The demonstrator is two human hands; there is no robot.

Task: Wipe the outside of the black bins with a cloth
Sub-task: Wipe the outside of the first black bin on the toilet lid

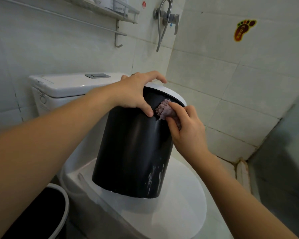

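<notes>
A black bin (128,152) with a white rim stands tilted on the closed toilet lid (183,204). My left hand (136,92) grips its top rim, thumb down on the black side. My right hand (186,130) holds a bunched purple cloth (164,109) pressed against the bin's upper side just under the rim. Whitish wet streaks mark the bin's lower right side. A second black bin (41,216) with a white rim stands on the floor at the lower left, partly cut off.
The white toilet tank (67,87) is behind the bin. Tiled walls surround it, with a shelf and towel bar (117,16) at the upper left and a shower valve with hose (166,16) above. A grey surface (283,161) is at the right.
</notes>
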